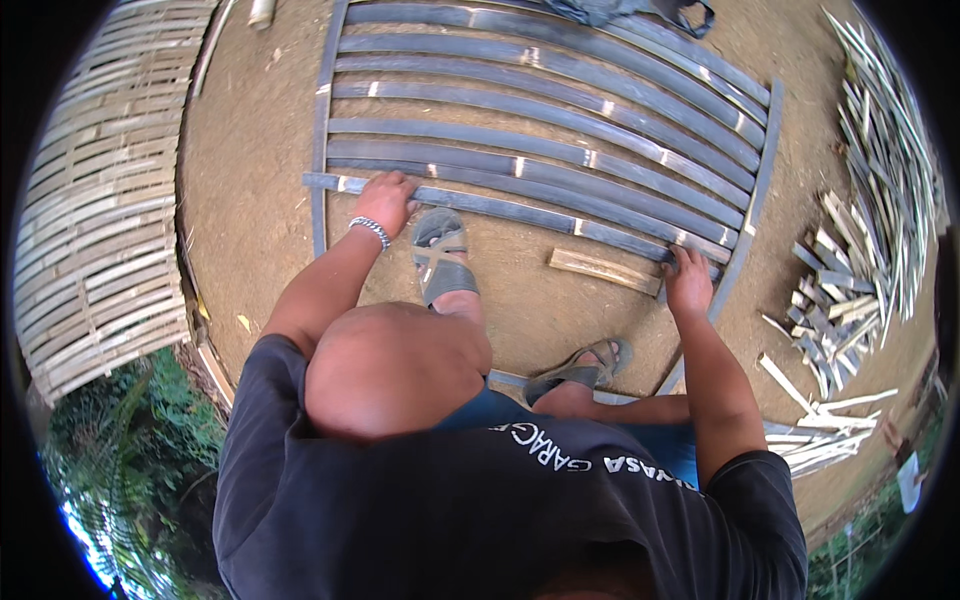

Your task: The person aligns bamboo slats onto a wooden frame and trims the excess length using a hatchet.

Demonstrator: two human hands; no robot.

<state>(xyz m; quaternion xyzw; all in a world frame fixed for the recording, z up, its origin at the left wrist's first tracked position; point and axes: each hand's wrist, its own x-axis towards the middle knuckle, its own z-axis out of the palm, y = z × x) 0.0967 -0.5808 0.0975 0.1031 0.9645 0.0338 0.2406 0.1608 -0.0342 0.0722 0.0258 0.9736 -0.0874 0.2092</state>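
Note:
A long dark bamboo slat [500,208] lies across the near part of a ladder-like bamboo frame. My left hand [385,203] is closed over this slat near its left end, a chain bracelet on the wrist. Toward the slat's right end, my right hand [689,284] has its fingers curled over it. Beyond it, several similar slats [520,100] run side by side between a left rail [322,120] and a right rail [762,180]. A short pale split bamboo piece [604,272] lies on the ground just left of my right hand.
My sandalled feet rest inside the frame's near part. A heap of split bamboo offcuts [838,290] and thin strips [885,150] lies at the right. Woven bamboo panelling [105,200] stands at the left. Dark cloth [610,10] lies on the far slats.

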